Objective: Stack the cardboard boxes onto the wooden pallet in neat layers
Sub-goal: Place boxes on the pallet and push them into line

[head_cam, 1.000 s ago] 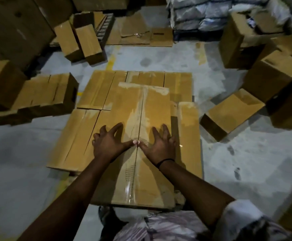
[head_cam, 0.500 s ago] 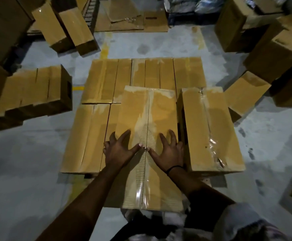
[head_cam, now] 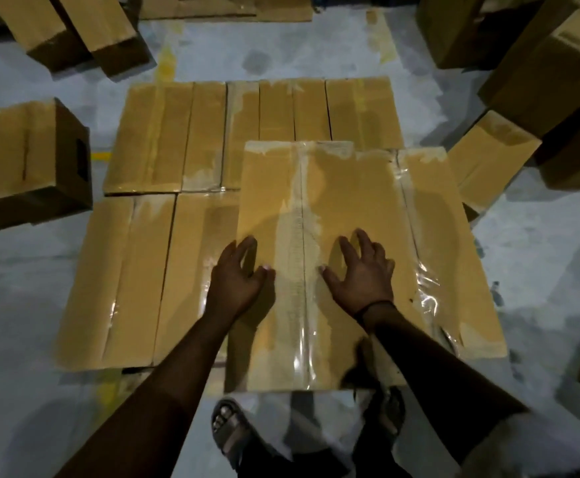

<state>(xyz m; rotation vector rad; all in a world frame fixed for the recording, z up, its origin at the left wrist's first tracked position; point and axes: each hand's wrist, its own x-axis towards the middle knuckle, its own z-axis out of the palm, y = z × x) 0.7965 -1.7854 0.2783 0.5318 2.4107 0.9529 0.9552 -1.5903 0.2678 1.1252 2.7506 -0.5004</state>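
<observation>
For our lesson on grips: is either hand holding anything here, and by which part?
Nothing is gripped. The left hand and right hand lie open on top of the cardboard box, either side of its taped seam.

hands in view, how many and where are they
2. The left hand is at the left edge of the top box; the right hand is just right of its taped seam. Neither looks hidden.

Grey concrete floor (head_cam: 23,288) bears yellow paint marks (head_cam: 167,65); a sandal (head_cam: 228,432) stands on it
</observation>
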